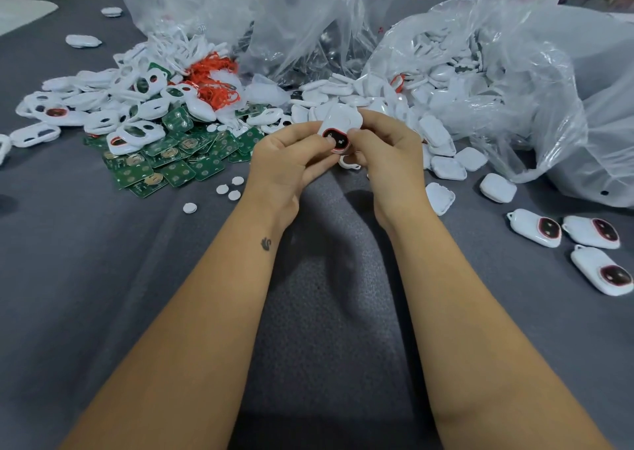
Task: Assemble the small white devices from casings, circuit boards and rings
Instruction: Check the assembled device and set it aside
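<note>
A white device point(339, 125) is pinched closed by the left hand point(291, 161) and right hand point(384, 154); firm, even pressing is probably needed next.

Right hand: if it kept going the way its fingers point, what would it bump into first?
The right hand points leftward at the small white device it already pinches; just beyond is the left hand, though depth is unclear.

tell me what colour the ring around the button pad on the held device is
Red, around the black button pad on the held device; head view.
</note>
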`<action>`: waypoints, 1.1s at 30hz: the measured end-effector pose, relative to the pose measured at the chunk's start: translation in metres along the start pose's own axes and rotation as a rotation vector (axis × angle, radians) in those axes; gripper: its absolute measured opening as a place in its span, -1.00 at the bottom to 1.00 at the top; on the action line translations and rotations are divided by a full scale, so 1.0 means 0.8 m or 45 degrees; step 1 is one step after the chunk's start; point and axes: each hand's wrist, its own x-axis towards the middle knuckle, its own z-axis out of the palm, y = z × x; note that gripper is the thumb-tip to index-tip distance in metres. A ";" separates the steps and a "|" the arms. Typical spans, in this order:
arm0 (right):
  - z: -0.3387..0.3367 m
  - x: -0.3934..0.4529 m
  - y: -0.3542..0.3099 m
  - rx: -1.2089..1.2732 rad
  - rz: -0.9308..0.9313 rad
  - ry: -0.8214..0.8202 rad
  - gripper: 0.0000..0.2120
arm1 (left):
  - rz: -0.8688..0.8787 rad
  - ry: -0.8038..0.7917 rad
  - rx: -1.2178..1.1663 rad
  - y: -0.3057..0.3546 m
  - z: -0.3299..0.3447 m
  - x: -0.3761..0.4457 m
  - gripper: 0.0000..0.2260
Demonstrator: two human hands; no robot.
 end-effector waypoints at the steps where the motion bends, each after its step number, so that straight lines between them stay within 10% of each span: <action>1: 0.000 0.000 -0.001 0.007 0.007 0.004 -0.77 | 0.004 -0.012 0.006 -0.001 0.000 -0.001 -0.84; 9: -0.003 0.001 0.000 0.037 0.110 0.096 -0.80 | 0.000 -0.051 0.136 -0.007 0.005 0.002 -0.91; 16: -0.030 -0.008 -0.013 -0.378 0.006 0.230 -0.87 | 0.187 -0.177 0.658 -0.023 0.006 -0.001 -0.86; 23: -0.149 -0.046 -0.050 -0.971 0.039 0.838 -0.91 | 0.169 -0.158 0.767 -0.029 0.007 0.002 -0.76; 33: -0.106 -0.057 -0.046 -1.637 -0.075 0.915 -0.61 | 0.164 -0.128 0.776 -0.028 0.013 -0.004 -0.72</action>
